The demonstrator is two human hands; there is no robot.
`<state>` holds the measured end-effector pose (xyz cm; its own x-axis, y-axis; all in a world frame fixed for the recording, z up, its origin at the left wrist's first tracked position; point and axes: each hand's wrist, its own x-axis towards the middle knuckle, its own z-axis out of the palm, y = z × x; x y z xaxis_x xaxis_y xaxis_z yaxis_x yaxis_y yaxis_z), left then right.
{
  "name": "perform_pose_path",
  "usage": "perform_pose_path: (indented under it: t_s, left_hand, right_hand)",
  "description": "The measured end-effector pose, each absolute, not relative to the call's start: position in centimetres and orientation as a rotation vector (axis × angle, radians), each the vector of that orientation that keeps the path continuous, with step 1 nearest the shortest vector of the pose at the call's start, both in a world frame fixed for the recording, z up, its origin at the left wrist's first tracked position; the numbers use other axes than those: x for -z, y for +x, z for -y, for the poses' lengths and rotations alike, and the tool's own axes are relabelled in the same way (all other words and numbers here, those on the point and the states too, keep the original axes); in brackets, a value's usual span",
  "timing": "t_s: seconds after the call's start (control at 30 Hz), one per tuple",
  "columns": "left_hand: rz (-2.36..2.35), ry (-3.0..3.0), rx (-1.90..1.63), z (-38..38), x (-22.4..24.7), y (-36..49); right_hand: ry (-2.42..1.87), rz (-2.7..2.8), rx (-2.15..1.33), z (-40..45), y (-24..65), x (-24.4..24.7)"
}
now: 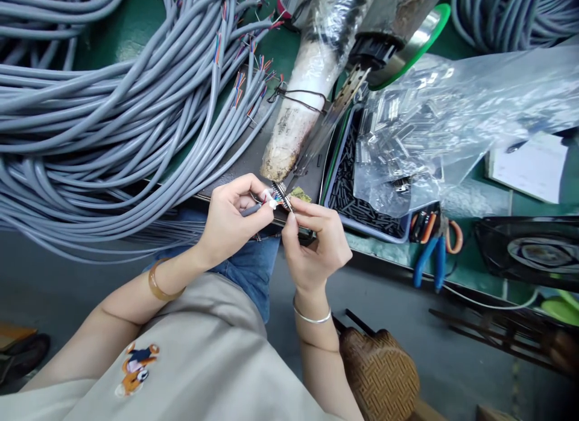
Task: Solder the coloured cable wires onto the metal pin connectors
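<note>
My left hand (235, 216) pinches the end of a grey cable (251, 210), whose thin coloured wires fan out past the fingertips. White material covers the thumb and finger tips. Close by on the right, my right hand (316, 234) has its thumb and fingers closed on a small metal multi-pin connector (282, 196). The coloured wires meet the connector's pins between both hands. Just above hangs the lower end of a white wrapped tube (289, 131), with a slim metal tool (332, 116) beside it. A yellowish sponge (300, 195) lies behind the right fingertips.
Many grey cables (113, 107) with stripped ends cover the left. At right are a blue tray of black sleeves (362, 219), a plastic bag of metal connectors (407, 137), pliers (429, 258), a white pad (529, 167) and a black fan (534, 252). A woven stool (382, 373) stands below.
</note>
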<state>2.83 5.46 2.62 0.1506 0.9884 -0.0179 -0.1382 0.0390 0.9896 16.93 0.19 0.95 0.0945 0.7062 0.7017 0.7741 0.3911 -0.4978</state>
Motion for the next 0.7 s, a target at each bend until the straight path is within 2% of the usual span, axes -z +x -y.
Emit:
perform_pose_path:
  t_s: [0.7]
  left_hand:
    - [-1.037, 1.156, -1.123, -5.86, -2.48, 2.89]
  right_hand:
    - [-1.329, 1.603, 0.033, -0.81, 17.15, -0.63]
